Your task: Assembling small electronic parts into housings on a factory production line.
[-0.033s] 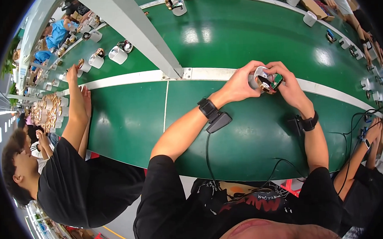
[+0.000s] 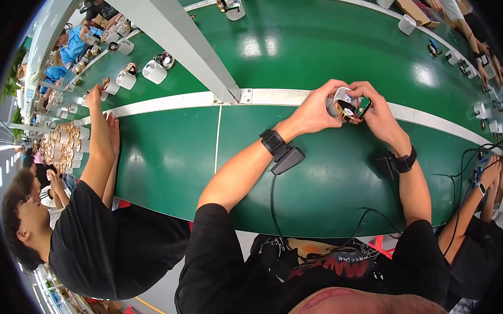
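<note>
A white cup-shaped case (image 2: 342, 93) is gripped by the left hand (image 2: 315, 110), a green circuit board (image 2: 365, 104) by the right hand (image 2: 382, 113).

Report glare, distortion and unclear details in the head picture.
Head view: pale glare patches mark the green surface beyond the white rail; head view: that rail bends into an arch; head view: fine details inside the white cup are too small to make out.

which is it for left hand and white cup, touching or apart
Touching: the head view shows the left hand curled around the white cup's side.
</note>
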Demonstrator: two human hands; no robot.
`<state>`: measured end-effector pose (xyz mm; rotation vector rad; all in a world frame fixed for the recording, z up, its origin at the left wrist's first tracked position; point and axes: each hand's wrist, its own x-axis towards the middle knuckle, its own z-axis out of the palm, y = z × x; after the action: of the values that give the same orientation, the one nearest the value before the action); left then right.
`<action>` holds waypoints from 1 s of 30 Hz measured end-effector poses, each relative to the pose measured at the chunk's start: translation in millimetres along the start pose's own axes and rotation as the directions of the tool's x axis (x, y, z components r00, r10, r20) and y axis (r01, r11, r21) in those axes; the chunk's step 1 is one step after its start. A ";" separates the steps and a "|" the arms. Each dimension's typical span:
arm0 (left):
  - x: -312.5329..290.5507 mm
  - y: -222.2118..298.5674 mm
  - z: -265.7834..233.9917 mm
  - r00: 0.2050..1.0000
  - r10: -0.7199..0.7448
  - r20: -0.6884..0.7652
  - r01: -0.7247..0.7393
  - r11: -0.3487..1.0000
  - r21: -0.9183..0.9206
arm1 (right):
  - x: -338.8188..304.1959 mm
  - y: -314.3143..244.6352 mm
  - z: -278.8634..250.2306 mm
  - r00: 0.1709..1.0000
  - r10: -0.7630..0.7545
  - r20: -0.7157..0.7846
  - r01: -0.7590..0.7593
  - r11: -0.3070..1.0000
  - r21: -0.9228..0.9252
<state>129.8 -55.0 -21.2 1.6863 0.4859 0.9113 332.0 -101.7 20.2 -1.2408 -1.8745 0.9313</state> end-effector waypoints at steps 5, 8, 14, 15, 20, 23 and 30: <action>0.2 0.7 3.1 1.000 -0.021 -0.006 0.021 1.000 0.004 | -3.1 2.0 4.9 0.996 0.091 -0.002 -0.090 0.987 0.133; 1.3 -0.3 5.8 1.000 0.013 -0.002 -0.013 1.000 0.019 | -6.4 6.9 3.1 0.998 0.062 -0.002 -0.062 0.993 0.101; 12.2 -5.0 -2.3 0.997 0.052 -0.049 -0.052 0.999 0.001 | -9.7 -7.6 -3.6 0.999 0.050 -0.011 -0.049 0.995 0.091; 12.9 -7.7 -8.5 0.996 0.044 -0.079 -0.041 0.999 0.032 | -10.0 -9.3 -4.2 0.999 0.041 -0.020 -0.041 0.999 0.020; 19.7 -18.9 -58.2 0.965 0.013 -0.261 0.033 0.984 0.172 | -13.5 13.5 -46.0 0.982 0.167 -0.083 -0.180 0.965 -0.192; 15.5 -25.0 -96.5 0.915 0.020 -0.403 0.103 0.954 0.281 | -23.3 58.0 -83.6 0.982 0.136 -0.134 -0.179 0.902 -0.393; 13.2 -42.6 -97.5 0.788 0.025 -0.615 0.201 0.934 0.295 | -44.2 141.7 -136.8 0.739 0.210 -0.640 -0.266 0.964 0.009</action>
<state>68.1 28.6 -47.3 1.6268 1.2218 1.3683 523.5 -77.3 -38.7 -1.6275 -1.2316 0.4526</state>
